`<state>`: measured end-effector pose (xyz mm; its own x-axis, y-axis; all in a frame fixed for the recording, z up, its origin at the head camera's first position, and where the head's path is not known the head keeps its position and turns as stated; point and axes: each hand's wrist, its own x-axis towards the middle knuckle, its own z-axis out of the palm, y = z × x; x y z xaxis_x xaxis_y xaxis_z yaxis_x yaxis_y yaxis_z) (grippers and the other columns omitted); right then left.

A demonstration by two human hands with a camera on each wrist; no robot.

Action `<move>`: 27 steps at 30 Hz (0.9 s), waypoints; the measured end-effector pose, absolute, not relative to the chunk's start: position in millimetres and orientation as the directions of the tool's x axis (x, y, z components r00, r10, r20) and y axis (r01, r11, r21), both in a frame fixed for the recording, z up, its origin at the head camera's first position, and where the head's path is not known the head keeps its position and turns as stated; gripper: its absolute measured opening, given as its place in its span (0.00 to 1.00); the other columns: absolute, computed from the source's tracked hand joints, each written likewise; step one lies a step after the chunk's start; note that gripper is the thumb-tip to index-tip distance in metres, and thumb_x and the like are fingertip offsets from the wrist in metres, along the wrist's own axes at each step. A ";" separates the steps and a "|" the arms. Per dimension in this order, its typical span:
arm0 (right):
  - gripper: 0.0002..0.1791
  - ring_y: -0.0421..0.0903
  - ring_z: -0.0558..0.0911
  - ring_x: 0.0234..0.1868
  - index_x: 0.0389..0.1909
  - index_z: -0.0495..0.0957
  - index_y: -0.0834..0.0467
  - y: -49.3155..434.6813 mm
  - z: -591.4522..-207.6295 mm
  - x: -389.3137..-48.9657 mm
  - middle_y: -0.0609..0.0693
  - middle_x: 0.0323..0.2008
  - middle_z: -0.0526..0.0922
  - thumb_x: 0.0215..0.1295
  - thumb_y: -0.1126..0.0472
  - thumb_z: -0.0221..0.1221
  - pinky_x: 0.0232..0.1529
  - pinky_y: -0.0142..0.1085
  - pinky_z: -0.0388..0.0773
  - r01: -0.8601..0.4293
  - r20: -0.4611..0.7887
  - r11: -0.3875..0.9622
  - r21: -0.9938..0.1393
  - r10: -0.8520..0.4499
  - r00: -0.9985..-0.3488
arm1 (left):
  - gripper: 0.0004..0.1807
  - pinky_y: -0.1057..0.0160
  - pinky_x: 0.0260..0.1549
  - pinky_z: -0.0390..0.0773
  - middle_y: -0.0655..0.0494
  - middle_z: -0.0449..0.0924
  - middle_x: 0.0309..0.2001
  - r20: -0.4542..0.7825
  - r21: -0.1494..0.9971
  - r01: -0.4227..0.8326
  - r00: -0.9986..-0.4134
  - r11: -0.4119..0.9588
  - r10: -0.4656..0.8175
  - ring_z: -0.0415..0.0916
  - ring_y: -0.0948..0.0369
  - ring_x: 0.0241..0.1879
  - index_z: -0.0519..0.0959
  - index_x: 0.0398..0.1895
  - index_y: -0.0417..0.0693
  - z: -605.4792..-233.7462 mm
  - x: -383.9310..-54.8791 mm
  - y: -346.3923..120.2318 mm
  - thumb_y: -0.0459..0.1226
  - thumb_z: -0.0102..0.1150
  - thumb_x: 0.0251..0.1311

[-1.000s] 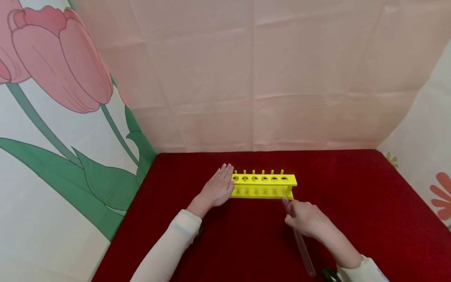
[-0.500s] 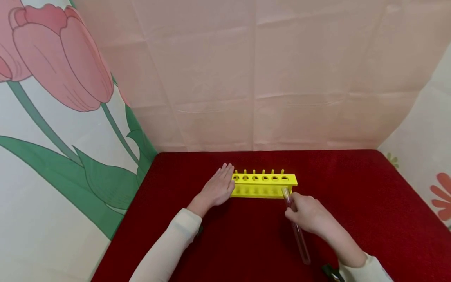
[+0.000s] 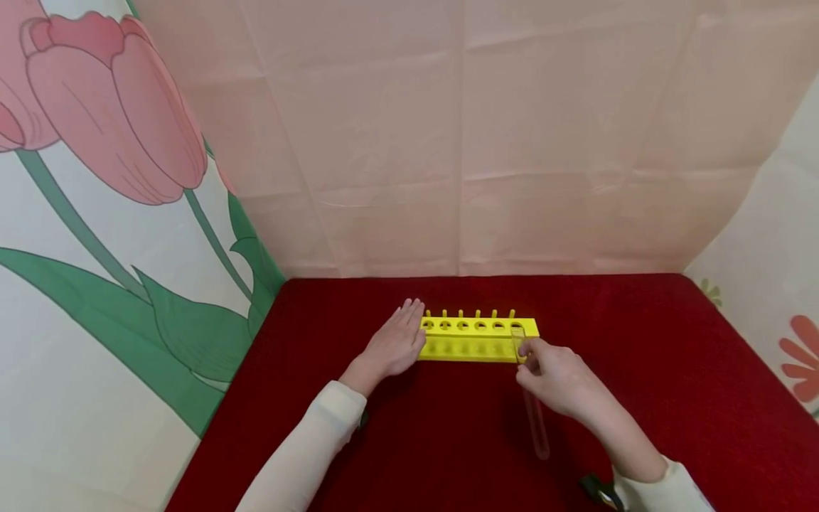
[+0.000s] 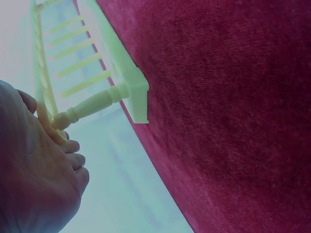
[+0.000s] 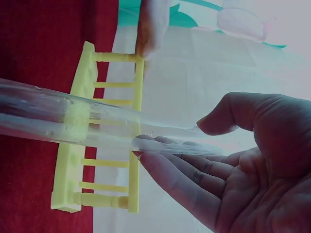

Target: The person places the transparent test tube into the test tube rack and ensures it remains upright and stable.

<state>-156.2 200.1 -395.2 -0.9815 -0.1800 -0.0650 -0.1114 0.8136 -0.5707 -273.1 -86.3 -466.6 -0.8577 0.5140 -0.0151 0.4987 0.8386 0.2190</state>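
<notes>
A clear test tube (image 3: 536,427) is held in my right hand (image 3: 559,377), its thumb and fingers around the upper part. Slightly tilted, the tube stands in front of the right end of a yellow test tube rack (image 3: 473,348), its upper end overlapping the last hole in the head view. In the right wrist view the tube (image 5: 73,116) crosses in front of the rack (image 5: 73,165). My left hand (image 3: 393,341) rests on the rack's left end with straight fingers, which cover that end. In the left wrist view its fingers (image 4: 77,160) touch the top bar.
Dark red cloth covers the table (image 3: 448,441). A beige sheet (image 3: 461,142) hangs behind it, with a tulip-printed sheet (image 3: 115,121) at the left. Several upright pegs (image 3: 478,313) stand along the rack's back.
My right hand has shifted slightly up toward the rack's right end. The tube's lower end has swung up and leftward, so it stands steeper. My left hand and the rack stay put.
</notes>
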 end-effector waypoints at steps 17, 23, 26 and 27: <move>0.18 0.46 0.81 0.33 0.54 0.76 0.65 192.7 -382.7 -157.8 0.58 0.41 0.86 0.66 0.62 0.59 0.27 0.34 0.79 -0.125 0.020 0.809 -0.574 -0.139 -0.990 | 0.34 0.58 0.78 0.40 0.50 0.39 0.82 -0.006 0.215 0.501 -0.858 0.839 0.514 0.33 0.56 0.81 0.43 0.82 0.43 -467.0 -270.2 -87.2 0.49 0.22 0.80; 0.18 0.48 0.84 0.38 0.54 0.76 0.66 191.1 -378.4 -160.7 0.61 0.44 0.86 0.67 0.62 0.59 0.31 0.36 0.82 -0.143 0.066 0.799 -0.584 -0.128 -0.990 | 0.34 0.58 0.78 0.41 0.50 0.39 0.82 -0.002 0.214 0.502 -0.857 0.838 0.515 0.34 0.55 0.81 0.43 0.82 0.42 -467.1 -271.0 -86.7 0.49 0.22 0.80; 0.18 0.48 0.85 0.38 0.54 0.75 0.66 191.0 -376.6 -162.7 0.61 0.43 0.86 0.67 0.62 0.58 0.32 0.37 0.83 -0.163 0.103 0.788 -0.594 -0.127 -0.987 | 0.33 0.57 0.79 0.42 0.48 0.41 0.82 0.007 0.219 0.506 -0.856 0.834 0.517 0.35 0.53 0.81 0.44 0.82 0.41 -466.9 -271.4 -86.5 0.48 0.24 0.80; 0.18 0.48 0.85 0.38 0.54 0.75 0.66 191.0 -376.1 -163.3 0.61 0.43 0.86 0.67 0.62 0.58 0.32 0.37 0.83 -0.169 0.114 0.785 -0.596 -0.125 -0.986 | 0.33 0.57 0.79 0.42 0.47 0.42 0.82 0.008 0.222 0.506 -0.856 0.834 0.517 0.35 0.53 0.81 0.45 0.82 0.41 -466.7 -271.4 -86.4 0.47 0.25 0.81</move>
